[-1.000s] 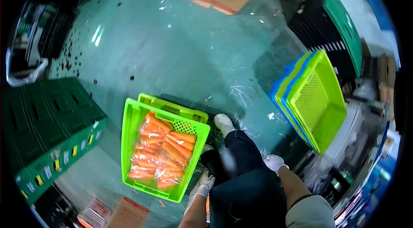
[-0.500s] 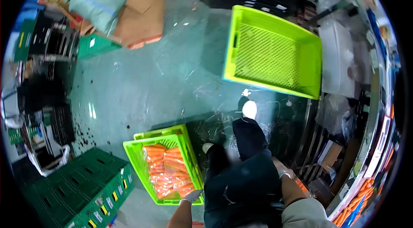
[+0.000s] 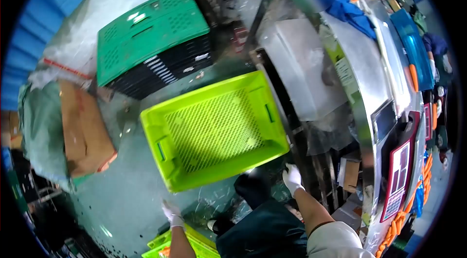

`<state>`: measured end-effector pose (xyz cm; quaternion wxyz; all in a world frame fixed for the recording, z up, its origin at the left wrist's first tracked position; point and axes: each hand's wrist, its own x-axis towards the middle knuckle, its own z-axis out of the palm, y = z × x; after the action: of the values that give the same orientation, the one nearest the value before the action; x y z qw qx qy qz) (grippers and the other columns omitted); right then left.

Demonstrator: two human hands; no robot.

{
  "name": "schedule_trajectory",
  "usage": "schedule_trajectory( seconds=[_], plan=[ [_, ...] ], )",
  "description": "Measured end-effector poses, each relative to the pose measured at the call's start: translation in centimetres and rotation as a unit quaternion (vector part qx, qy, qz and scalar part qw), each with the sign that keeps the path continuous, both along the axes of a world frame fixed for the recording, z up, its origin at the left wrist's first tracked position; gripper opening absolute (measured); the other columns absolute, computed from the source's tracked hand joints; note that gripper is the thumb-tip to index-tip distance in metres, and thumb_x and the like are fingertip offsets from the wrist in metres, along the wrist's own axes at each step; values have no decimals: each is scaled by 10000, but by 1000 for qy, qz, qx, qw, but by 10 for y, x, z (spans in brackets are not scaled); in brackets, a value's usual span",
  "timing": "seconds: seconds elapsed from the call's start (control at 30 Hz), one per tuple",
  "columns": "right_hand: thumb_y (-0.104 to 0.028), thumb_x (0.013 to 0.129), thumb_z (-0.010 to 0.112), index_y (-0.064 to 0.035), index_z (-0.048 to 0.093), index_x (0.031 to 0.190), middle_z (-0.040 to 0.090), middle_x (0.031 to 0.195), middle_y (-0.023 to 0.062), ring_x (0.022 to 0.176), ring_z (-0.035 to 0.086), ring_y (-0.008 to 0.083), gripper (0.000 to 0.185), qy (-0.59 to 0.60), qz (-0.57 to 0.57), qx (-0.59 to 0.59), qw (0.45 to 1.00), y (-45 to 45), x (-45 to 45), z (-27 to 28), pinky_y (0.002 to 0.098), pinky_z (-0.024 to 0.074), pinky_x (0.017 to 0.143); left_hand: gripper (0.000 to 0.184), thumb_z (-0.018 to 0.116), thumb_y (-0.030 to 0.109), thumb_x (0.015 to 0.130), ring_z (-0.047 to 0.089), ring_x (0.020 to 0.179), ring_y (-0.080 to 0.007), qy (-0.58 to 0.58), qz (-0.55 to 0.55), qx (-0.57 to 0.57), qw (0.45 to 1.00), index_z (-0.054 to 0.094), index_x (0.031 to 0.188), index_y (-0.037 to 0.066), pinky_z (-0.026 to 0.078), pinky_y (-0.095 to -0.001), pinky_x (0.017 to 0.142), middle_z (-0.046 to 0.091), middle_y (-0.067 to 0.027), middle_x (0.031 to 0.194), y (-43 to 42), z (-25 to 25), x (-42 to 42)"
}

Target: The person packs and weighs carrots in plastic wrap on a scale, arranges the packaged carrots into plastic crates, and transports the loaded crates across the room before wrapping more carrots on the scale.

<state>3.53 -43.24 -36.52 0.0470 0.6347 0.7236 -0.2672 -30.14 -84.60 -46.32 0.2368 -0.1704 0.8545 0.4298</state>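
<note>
A bright green plastic crate with a mesh bottom lies in front of me, with nothing in it. My right hand, in a white glove, is just off its near right corner, fingers stretched out and holding nothing. My left hand, gloved too, hovers apart from the crate's near left corner with fingers extended and nothing in them. Below it, partly cut off by the view's edge, is another green crate with a bit of orange showing inside.
Black crates with a green lid stand beyond. A brown cardboard piece and a green sack are at left. On the right runs a metal table with a red scale and loose carrots. A person stands far right.
My view has swung right towards the mesh-bottomed crate. My left hand has let go of the rim of the crate with bagged carrots and moved forward. My right hand has also come forward.
</note>
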Motion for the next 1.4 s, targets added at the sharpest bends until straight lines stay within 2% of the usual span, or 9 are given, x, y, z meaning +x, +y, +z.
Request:
schedule_trajectory(
  seconds=[0.07, 0.1, 0.17, 0.33, 0.77, 0.97, 1.27, 1.37, 1.4],
  plan=[
    [-196, 791, 564, -40, 586, 1099, 562, 1097, 192, 1046, 510, 355, 346, 5, -34, -2, 999, 60, -33, -2, 380, 418, 874, 672, 362, 475, 930, 353, 1251, -248, -35, 71, 49, 996, 250, 1382, -10, 278, -342, 1034, 331, -136, 1395, 94, 52, -52],
    [-225, 798, 574, -45, 565, 1141, 559, 1134, 203, 1062, 521, 344, 387, 74, -141, -200, 967, 102, -72, 29, 384, 414, 876, 601, 372, 440, 945, 409, 1170, -201, -14, -39, -48, 998, 339, 1342, -10, 303, -321, 1015, 402, -98, 1330, 92, 39, -77],
    [-257, 803, 550, -11, 513, 1196, 546, 1168, 218, 1109, 510, 329, 465, 106, -115, -79, 985, 121, -69, -26, 390, 393, 925, 584, 373, 475, 932, 484, 1050, -198, -107, -71, 222, 967, 380, 1309, 28, 393, -295, 906, 525, -78, 1130, 33, -59, -150],
    [-215, 798, 490, 19, 369, 1299, 545, 1081, 234, 981, 544, 355, 566, 36, -97, -50, 993, 147, -122, -58, 431, 430, 862, 529, 403, 421, 909, 491, 1037, -202, -95, -181, 42, 978, 405, 1264, 27, 399, -304, 892, 533, -81, 1122, 155, -35, -162],
    [-385, 609, 731, -37, 640, 910, 646, 860, 165, 813, 618, 291, 469, 120, -123, -102, 980, 155, -105, -92, 383, 467, 725, 391, 482, 280, 849, 509, 1003, -212, -135, -253, 32, 958, 472, 1146, 26, 415, -327, 856, 554, -91, 1099, 153, -3, -205],
    [-457, 684, 691, -48, 611, 911, 637, 903, 151, 852, 616, 278, 474, 30, -70, -159, 984, 169, -126, 63, 370, 464, 749, 331, 518, 216, 821, 518, 987, -217, -124, -233, 47, 963, 503, 1092, 25, 423, -338, 840, 563, -95, 1089, 147, 31, -211],
    [-494, 685, 665, 1, 572, 1058, 598, 1037, 208, 999, 564, 327, 626, 67, -90, -151, 982, 165, -115, -34, 363, 431, 851, 250, 573, 118, 779, 531, 964, -224, -132, -290, 106, 942, 550, 1010, 25, 434, -353, 815, 578, -102, 1073, 195, 27, -212],
    [-503, 721, 618, -5, 605, 986, 644, 863, 170, 856, 618, 249, 564, 55, -126, -241, 961, 175, -110, -65, 334, 460, 768, 228, 591, 86, 765, 535, 956, -227, -128, -335, 116, 926, 565, 983, 24, 437, -359, 807, 582, -104, 1068, 171, 7, -216],
    [-500, 769, 559, 6, 611, 995, 637, 916, 148, 868, 607, 224, 557, 193, -252, -299, 900, 181, -113, -50, 316, 457, 768, 221, 597, 75, 760, 537, 953, -228, -107, -383, 113, 911, 570, 974, 24, 438, -360, 804, 584, -104, 1066, 155, -2, -223]
  ],
)
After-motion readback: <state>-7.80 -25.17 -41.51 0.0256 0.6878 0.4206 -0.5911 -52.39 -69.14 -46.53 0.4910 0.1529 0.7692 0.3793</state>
